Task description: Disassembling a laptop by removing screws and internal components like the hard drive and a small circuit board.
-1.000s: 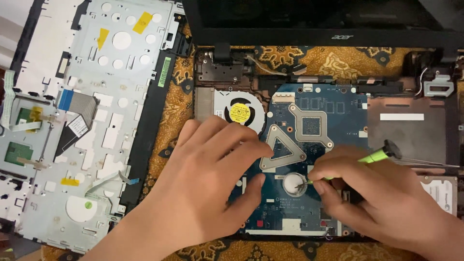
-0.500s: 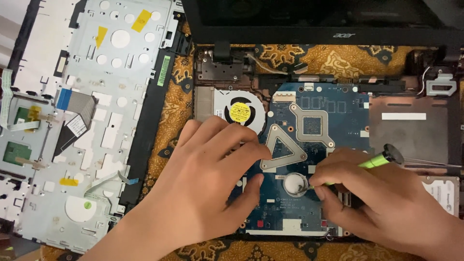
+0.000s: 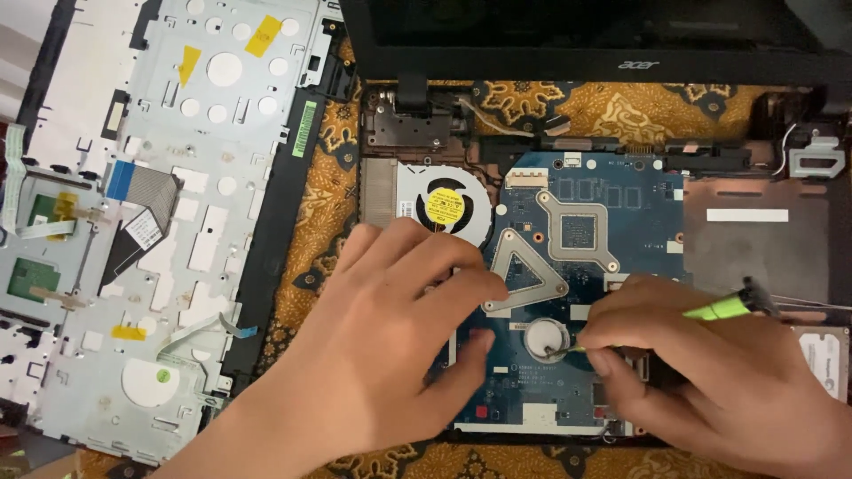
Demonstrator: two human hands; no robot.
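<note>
An opened laptop lies below me with its blue motherboard [image 3: 621,200] bare. My left hand [image 3: 390,346] rests flat on the board's left part, fingers reaching toward a triangular metal bracket [image 3: 522,275]. My right hand [image 3: 710,372] grips a thin tool with a green handle [image 3: 723,307]; its tip points at a round coin battery [image 3: 544,337] in the board's lower middle. A cooling fan with a yellow hub label [image 3: 445,206] sits just above my left hand.
The removed palm-rest cover [image 3: 151,222] lies upside down at the left, with ribbon cables and yellow tape. The black screen bezel [image 3: 603,62] runs along the top. A hard drive [image 3: 825,359] shows at the right edge. A patterned orange cloth [image 3: 315,213] lies under everything.
My right hand has shifted slightly to the right and the green handle has tilted a little; the tool tip stays by the coin battery. My left hand has barely moved.
</note>
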